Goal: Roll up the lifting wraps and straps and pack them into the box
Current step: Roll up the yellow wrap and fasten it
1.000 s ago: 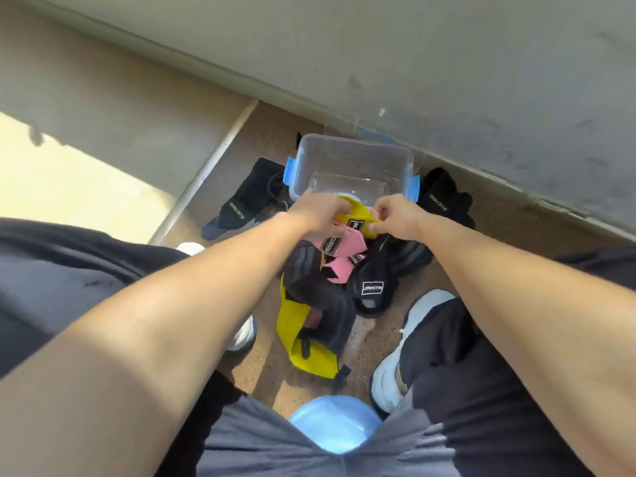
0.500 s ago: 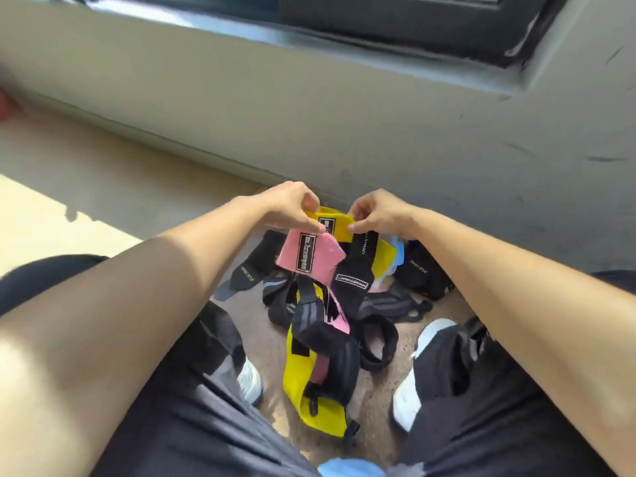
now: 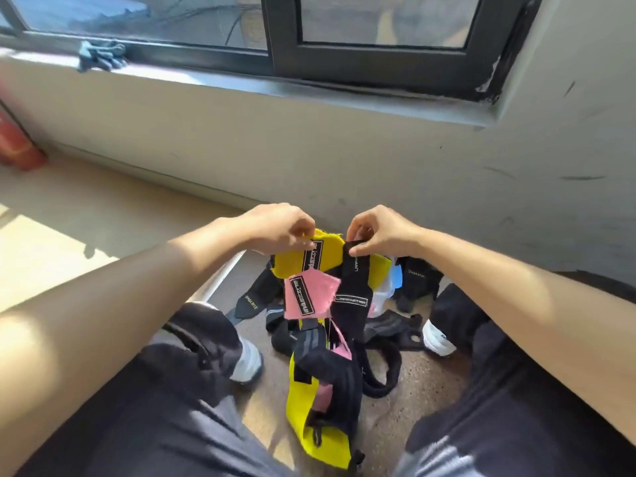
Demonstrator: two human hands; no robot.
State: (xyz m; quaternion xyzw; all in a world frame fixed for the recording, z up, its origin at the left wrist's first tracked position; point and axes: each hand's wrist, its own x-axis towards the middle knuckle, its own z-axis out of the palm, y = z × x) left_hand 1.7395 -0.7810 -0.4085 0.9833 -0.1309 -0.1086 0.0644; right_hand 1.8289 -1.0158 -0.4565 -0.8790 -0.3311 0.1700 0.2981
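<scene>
A tangled bunch of wraps hangs in the air in front of me. My left hand (image 3: 278,227) pinches the top edge of the yellow wrap (image 3: 292,263), with a pink wrap (image 3: 311,297) dangling just under it. My right hand (image 3: 377,232) pinches the top of a black strap (image 3: 354,284) beside it. The yellow wrap's long tail (image 3: 303,421) and black straps trail down to the floor between my legs. The clear box with a blue clip (image 3: 387,287) is mostly hidden behind the bunch.
More black wraps lie on the brown floor: one at the left (image 3: 256,299), one at the right (image 3: 418,280). My white shoes (image 3: 246,361) flank the pile. A grey wall and window sill (image 3: 309,87) rise ahead; a red object (image 3: 17,146) stands far left.
Both hands have lifted the bunch of wraps up off the floor and away from the box. The camera has tilted up, so the window is in view and the box is mostly covered.
</scene>
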